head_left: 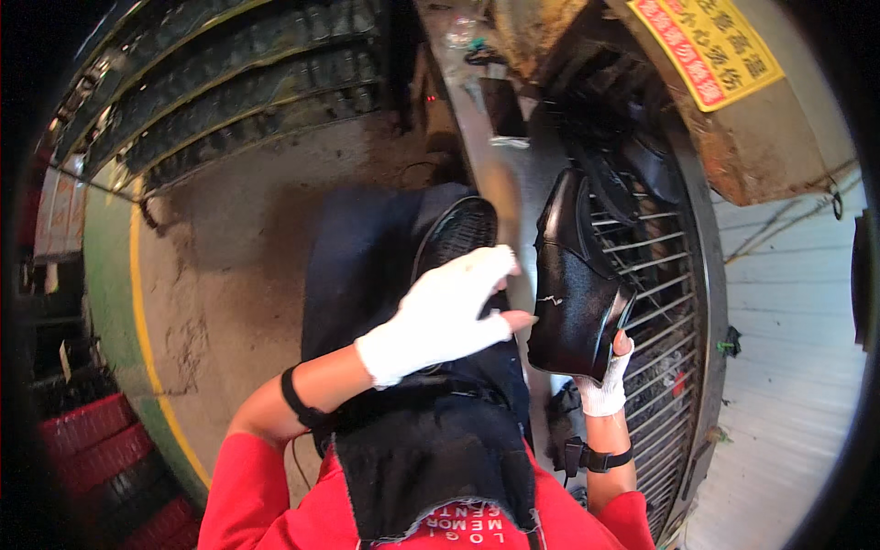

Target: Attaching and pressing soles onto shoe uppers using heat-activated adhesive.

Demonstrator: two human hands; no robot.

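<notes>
My right hand [609, 383], in a white fingerless-tip glove, grips a black leather shoe [579, 298] by its opening end. The shoe's toe points away from me, over the edge of a metal rack, and a small pale mark shows on its side. My left hand [449, 307], gloved the same way, is over my lap with thumb and fingers apart. Beneath it a black ridged shoe sole [461, 227] lies on dark cloth, partly covered by the hand. Whether my left hand presses on the sole is hard to see.
A slatted metal rack [655, 275] runs along my right, with more black shoes [632, 165] at its far end. Above it is a rusty machine housing [779, 137] with a yellow warning label. Shelves of dark shoe parts [247, 92] stand far left; red stacks [96, 431] are nearer.
</notes>
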